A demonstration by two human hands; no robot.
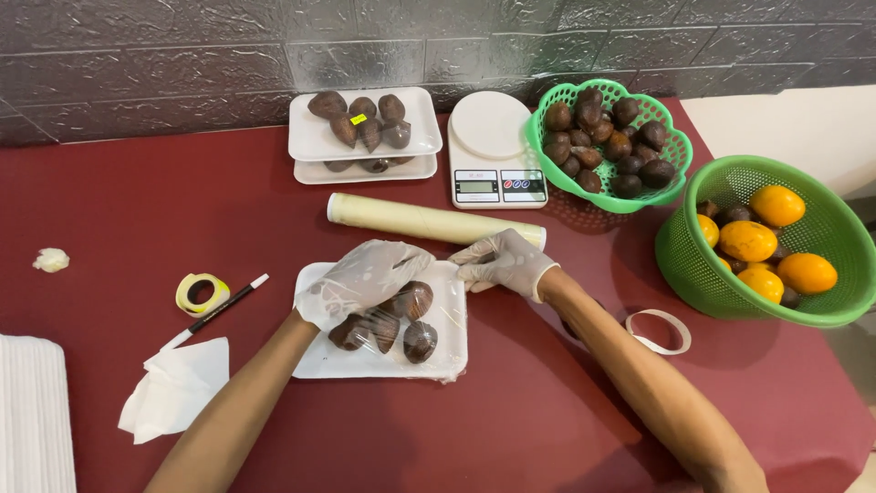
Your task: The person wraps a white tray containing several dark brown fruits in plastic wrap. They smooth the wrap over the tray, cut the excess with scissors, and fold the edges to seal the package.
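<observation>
A white foam tray (365, 362) lies in front of me on the red table, holding several brown scaly fruits (420, 340) under clear cling film. My left hand (363, 278), in a clear glove, lies flat on the film over the fruits. My right hand (506, 261), also gloved, pinches the film at the tray's far right corner, fingers closed on it. The roll of cling film (411, 219) lies just beyond the tray, touching my right hand's fingertips.
Two stacked white trays (315, 139) of brown fruit and a white kitchen scale (493, 151) stand at the back. A green basket (675, 151) of brown fruit, a second green basket (826, 219) with oranges, tape rolls (202, 292) (659, 330), a pen (214, 312) and tissue (178, 388) lie around.
</observation>
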